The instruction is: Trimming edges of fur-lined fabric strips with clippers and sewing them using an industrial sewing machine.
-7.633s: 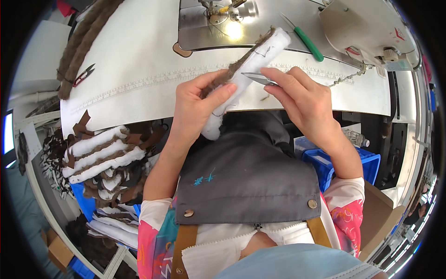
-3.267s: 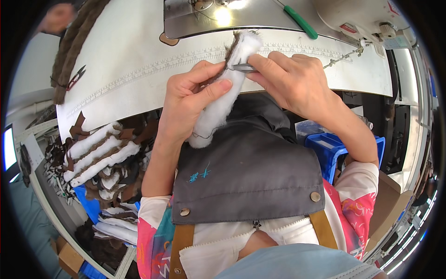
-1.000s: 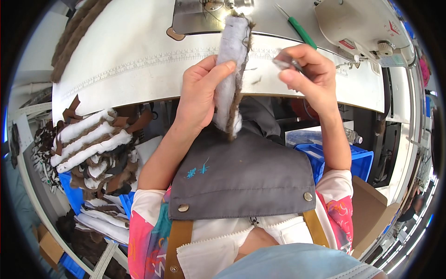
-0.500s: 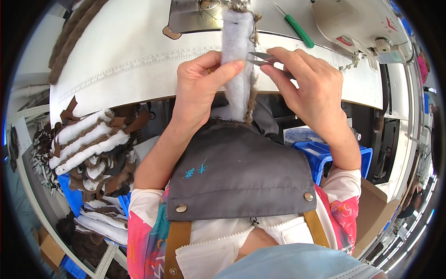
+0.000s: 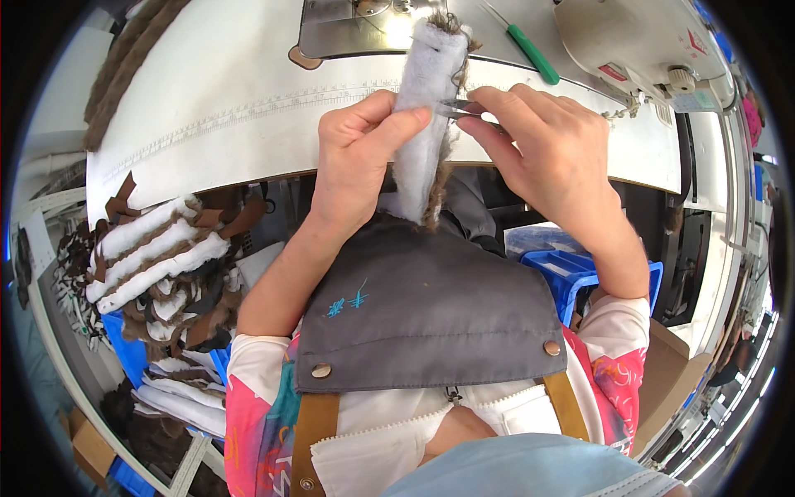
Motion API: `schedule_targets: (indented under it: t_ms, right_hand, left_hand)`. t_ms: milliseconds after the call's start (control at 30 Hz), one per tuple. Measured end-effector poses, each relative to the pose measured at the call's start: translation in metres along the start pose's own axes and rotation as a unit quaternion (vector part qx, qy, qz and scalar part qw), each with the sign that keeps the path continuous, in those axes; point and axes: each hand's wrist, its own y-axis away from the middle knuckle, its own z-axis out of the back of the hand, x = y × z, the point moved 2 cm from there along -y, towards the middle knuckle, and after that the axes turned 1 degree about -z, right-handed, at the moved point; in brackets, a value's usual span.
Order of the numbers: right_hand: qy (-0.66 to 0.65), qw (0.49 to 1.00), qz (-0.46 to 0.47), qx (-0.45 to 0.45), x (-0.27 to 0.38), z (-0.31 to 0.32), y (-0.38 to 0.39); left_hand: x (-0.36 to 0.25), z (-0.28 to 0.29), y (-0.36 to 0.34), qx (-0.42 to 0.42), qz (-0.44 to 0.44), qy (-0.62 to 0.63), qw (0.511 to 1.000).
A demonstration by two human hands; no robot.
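My left hand [image 5: 358, 153] pinches the left side of a white fleecy strip edged with brown fur [image 5: 424, 132], its thumb lying on the white face. The strip hangs upright, tilted a little, in front of the table edge and over my dark grey apron [image 5: 431, 306]. In my right hand [image 5: 553, 145] is a pair of dark metal tweezers [image 5: 465, 111], held between thumb and fingers. Their tips touch the furry right edge of the strip, next to my left thumb; whether they grip any fur is too small to tell.
A sewing machine [image 5: 642, 45] stands at the back right, its metal plate [image 5: 339, 33] behind the strip. A green-handled awl [image 5: 532, 54] lies between. White-and-brown fur strips [image 5: 161, 248] are heaped at left. A blue crate [image 5: 571, 282] sits beside my right forearm.
The strip has tilted, its top leaning right and its lower end swinging left. The tweezers have moved slightly down and left, with their tips closer together.
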Motion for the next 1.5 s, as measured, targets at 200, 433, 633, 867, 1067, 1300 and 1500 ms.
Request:
schedule_targets:
  t_ms: [200,433,633,867,1067,1300,1500]
  right_hand:
    - [-0.318,0.943,-0.095,0.033,-0.024,-0.031,0.01]
    - [-0.437,0.89,-0.11,0.066,-0.029,-0.044,0.011]
    - [-0.526,0.833,-0.155,0.071,-0.029,-0.048,0.019]
    - [-0.405,0.872,-0.262,0.082,-0.022,-0.043,0.015]
    - [-0.303,0.946,0.105,-0.038,-0.01,-0.038,0.016]
    - [-0.4,0.889,-0.216,-0.059,-0.015,-0.031,0.012]
    - [-0.275,0.955,-0.063,-0.096,-0.005,-0.026,0.013]
  left_hand:
    - [-0.004,0.0,0.003,0.028,0.097,0.099,0.99]
    - [0.001,0.002,0.004,0.043,0.122,0.119,0.984]
    - [-0.001,-0.004,0.004,0.053,0.1,0.129,0.985]
    - [-0.001,0.004,0.002,0.064,-0.024,-0.157,0.985]
    - [0.011,0.01,-0.012,0.053,0.097,0.138,0.984]
    - [0.004,0.006,-0.01,0.013,0.142,0.136,0.98]
    - [0.012,0.011,-0.006,0.175,0.26,0.383,0.869]
